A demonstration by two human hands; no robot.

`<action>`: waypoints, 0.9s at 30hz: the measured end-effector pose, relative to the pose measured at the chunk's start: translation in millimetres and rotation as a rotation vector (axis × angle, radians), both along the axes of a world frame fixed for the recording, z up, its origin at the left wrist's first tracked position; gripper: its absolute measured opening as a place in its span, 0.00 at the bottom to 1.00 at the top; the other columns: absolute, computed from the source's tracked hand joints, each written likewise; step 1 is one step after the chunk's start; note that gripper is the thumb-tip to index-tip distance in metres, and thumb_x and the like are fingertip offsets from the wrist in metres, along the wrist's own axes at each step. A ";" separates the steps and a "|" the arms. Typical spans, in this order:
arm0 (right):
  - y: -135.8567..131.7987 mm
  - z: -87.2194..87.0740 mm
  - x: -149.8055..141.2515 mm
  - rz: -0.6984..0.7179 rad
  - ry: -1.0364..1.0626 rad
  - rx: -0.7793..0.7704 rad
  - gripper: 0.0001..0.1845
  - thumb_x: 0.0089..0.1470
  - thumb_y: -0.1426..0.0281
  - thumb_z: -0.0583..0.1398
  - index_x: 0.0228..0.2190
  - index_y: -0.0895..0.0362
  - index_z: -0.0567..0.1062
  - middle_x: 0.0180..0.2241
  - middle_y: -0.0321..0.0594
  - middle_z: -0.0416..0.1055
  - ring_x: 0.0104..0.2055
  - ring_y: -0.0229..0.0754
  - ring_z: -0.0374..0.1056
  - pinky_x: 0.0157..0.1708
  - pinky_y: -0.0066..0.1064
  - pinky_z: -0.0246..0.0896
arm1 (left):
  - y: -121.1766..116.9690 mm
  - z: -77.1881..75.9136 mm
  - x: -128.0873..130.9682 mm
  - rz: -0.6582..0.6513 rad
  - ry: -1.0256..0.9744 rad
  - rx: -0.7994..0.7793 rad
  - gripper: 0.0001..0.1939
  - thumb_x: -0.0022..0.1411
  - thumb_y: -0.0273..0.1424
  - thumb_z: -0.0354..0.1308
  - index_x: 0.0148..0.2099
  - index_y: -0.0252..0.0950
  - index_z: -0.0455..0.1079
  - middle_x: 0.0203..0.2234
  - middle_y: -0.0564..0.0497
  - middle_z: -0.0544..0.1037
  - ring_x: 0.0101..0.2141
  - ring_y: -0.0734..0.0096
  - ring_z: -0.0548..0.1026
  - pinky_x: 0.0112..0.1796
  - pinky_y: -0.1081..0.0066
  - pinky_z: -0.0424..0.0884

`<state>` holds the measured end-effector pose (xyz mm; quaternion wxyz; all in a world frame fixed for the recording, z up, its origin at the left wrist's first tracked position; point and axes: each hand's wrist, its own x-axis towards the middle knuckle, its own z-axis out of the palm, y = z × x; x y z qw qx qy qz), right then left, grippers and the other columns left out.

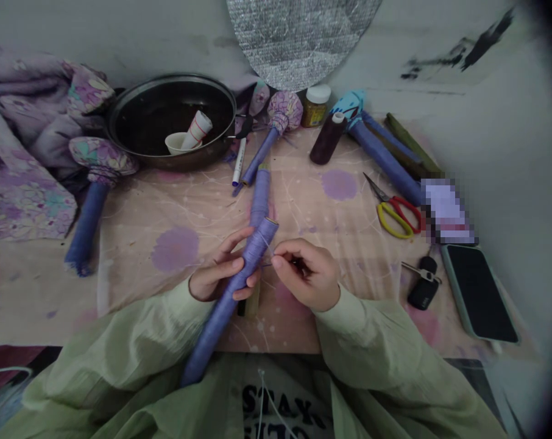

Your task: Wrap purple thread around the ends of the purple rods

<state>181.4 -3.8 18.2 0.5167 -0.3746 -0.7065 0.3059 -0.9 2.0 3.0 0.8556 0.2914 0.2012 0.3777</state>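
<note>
L hand (223, 267): grip closed round the wrapped tube (226, 297), approx. its upper half, thumb on top, other fingers at the far side & underneath. R hand (310, 274): grip pinched shut, thumb & index tips on a thin thread (267, 244) running to the tube nr its far end; other fingers curled in. Tube is purple, held at a slant over the counter (134, 305), far end up & to the R, near end past the front edge by the person's clothing. A 2nd purple tube (260, 195) lies behind, partly hidden by it; can't tell if the 2 touch. To the R: scissors (397, 213) w/ 1 red & 1 yellow handle, blades slightly apart, then keys (424, 289) just beside a dark-screened phone (481, 292). At the back: dark pan (139, 116) w/ a white cup (175, 143) inside, white marker (239, 161) nr the pan, dark bottle (328, 139) & white-lidded jar (315, 107).
</note>
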 end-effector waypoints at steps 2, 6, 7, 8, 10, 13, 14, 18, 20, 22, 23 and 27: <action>-0.3 -1.0 -0.4 -0.051 -0.049 0.063 0.03 0.53 0.75 0.57 0.32 0.57 0.70 0.19 0.30 0.64 0.17 0.28 0.56 0.17 0.20 0.54 | 0.6 -0.4 0.9 0.007 -0.027 0.015 0.21 0.58 0.27 0.58 0.53 0.49 0.63 0.34 0.52 0.72 0.28 0.75 0.72 0.17 0.83 0.64; -2.4 -3.1 -1.2 -0.102 -0.145 0.155 0.10 0.54 0.75 0.56 0.40 0.57 0.70 0.22 0.32 0.70 0.17 0.29 0.58 0.18 0.21 0.59 | 1.0 -0.9 2.1 0.040 -0.018 0.026 0.22 0.57 0.28 0.60 0.53 0.49 0.63 0.33 0.52 0.72 0.27 0.75 0.72 0.17 0.83 0.64; -3.1 -3.5 -1.4 -0.107 -0.166 0.168 0.12 0.54 0.75 0.56 0.42 0.58 0.70 0.23 0.33 0.71 0.17 0.29 0.59 0.19 0.21 0.60 | 1.0 -0.5 2.3 0.045 0.002 0.023 0.22 0.57 0.28 0.60 0.53 0.48 0.63 0.32 0.52 0.72 0.26 0.75 0.71 0.17 0.83 0.64; -3.7 -3.9 -1.6 -0.109 -0.185 0.179 0.14 0.55 0.75 0.55 0.45 0.58 0.69 0.24 0.33 0.72 0.17 0.29 0.60 0.20 0.21 0.62 | 0.9 0.2 2.5 0.046 0.021 0.019 0.22 0.57 0.28 0.60 0.53 0.48 0.63 0.31 0.52 0.72 0.26 0.75 0.71 0.17 0.82 0.64; -4.3 -4.8 -2.0 -0.107 -0.212 0.211 0.19 0.55 0.76 0.55 0.49 0.60 0.67 0.25 0.35 0.74 0.18 0.30 0.61 0.22 0.22 0.64 | 0.2 2.1 3.3 0.041 0.025 0.031 0.22 0.56 0.28 0.60 0.53 0.48 0.63 0.29 0.53 0.72 0.26 0.75 0.71 0.17 0.83 0.64; -3.8 -6.3 -2.9 -0.108 -0.225 0.279 0.23 0.54 0.78 0.56 0.53 0.61 0.65 0.29 0.38 0.76 0.20 0.31 0.64 0.23 0.23 0.66 | -1.7 5.3 5.4 0.072 0.008 0.026 0.21 0.57 0.28 0.60 0.52 0.49 0.65 0.29 0.54 0.72 0.26 0.76 0.71 0.17 0.83 0.63; -3.5 -6.7 -3.2 -0.108 -0.223 0.298 0.24 0.54 0.78 0.56 0.53 0.61 0.65 0.31 0.39 0.76 0.21 0.32 0.65 0.23 0.23 0.67 | -2.4 6.1 6.2 0.090 0.007 0.016 0.20 0.57 0.28 0.60 0.52 0.49 0.66 0.29 0.54 0.72 0.25 0.76 0.71 0.17 0.84 0.63; -3.0 -7.1 -4.0 -0.068 -0.216 0.300 0.25 0.54 0.78 0.55 0.55 0.61 0.65 0.27 0.39 0.75 0.22 0.34 0.66 0.21 0.25 0.66 | -3.6 6.7 7.1 0.125 0.019 -0.020 0.20 0.56 0.27 0.61 0.51 0.48 0.66 0.31 0.53 0.73 0.25 0.77 0.71 0.16 0.83 0.62; -3.3 -6.7 -4.1 -0.058 -0.201 0.275 0.24 0.54 0.79 0.55 0.53 0.60 0.66 0.26 0.38 0.74 0.21 0.34 0.66 0.21 0.25 0.66 | -3.3 5.7 6.3 0.114 0.026 -0.007 0.21 0.56 0.28 0.61 0.52 0.48 0.66 0.31 0.53 0.72 0.25 0.77 0.71 0.16 0.83 0.62; -3.6 -6.4 -4.1 -0.070 -0.181 0.253 0.22 0.54 0.79 0.55 0.51 0.59 0.68 0.26 0.37 0.74 0.21 0.33 0.65 0.21 0.25 0.66 | -3.1 4.7 5.4 0.118 0.048 0.005 0.22 0.56 0.28 0.61 0.53 0.47 0.64 0.31 0.52 0.72 0.25 0.77 0.71 0.16 0.83 0.62; -3.8 -6.3 -4.2 -0.075 -0.172 0.244 0.21 0.54 0.78 0.55 0.50 0.58 0.69 0.26 0.37 0.74 0.21 0.33 0.65 0.21 0.25 0.66 | -3.1 4.3 5.0 0.126 0.064 0.006 0.23 0.56 0.29 0.61 0.54 0.46 0.64 0.31 0.52 0.72 0.25 0.77 0.71 0.16 0.83 0.62; -4.8 -5.2 -4.5 -0.077 -0.160 0.231 0.19 0.54 0.78 0.55 0.48 0.57 0.70 0.27 0.37 0.75 0.22 0.33 0.66 0.22 0.25 0.66 | -3.4 4.1 5.0 0.152 0.093 0.012 0.24 0.55 0.29 0.61 0.54 0.45 0.63 0.32 0.52 0.73 0.25 0.77 0.71 0.16 0.83 0.62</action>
